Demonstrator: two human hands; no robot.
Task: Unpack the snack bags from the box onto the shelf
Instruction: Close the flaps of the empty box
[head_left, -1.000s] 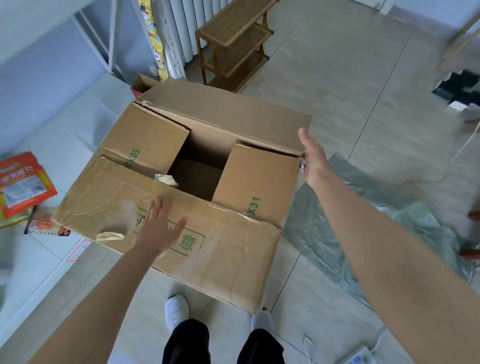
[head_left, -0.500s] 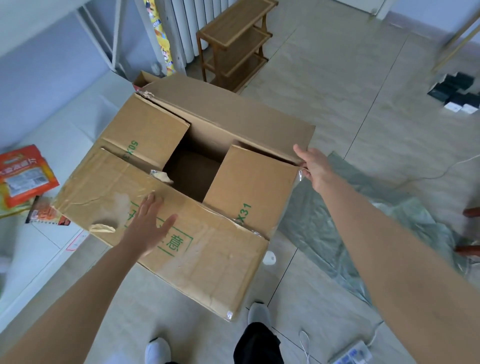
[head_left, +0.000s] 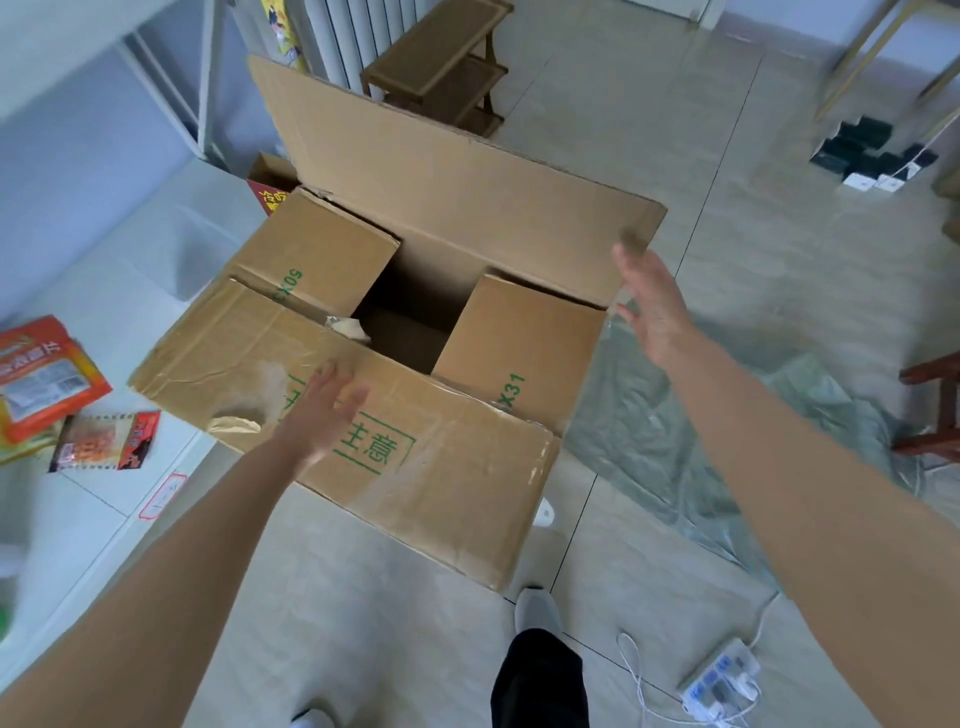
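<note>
The cardboard box (head_left: 415, 467) fills the centre of my feed, its far flap (head_left: 441, 171) lifted toward twelve o'clock, I judge to clear the dark opening. My left hand (head_left: 322, 410) lies flat, fingers straight, pinning the near flap. My right hand (head_left: 654, 306), at three o'clock, is spread open by the far flap's corner; blur hides whether it touches. Two snack bags (head_left: 47, 379) lie on the white shelf (head_left: 156, 249) at nine o'clock. A plastic sheet (head_left: 701, 415) covers the tile floor (head_left: 363, 597) at four.
</note>
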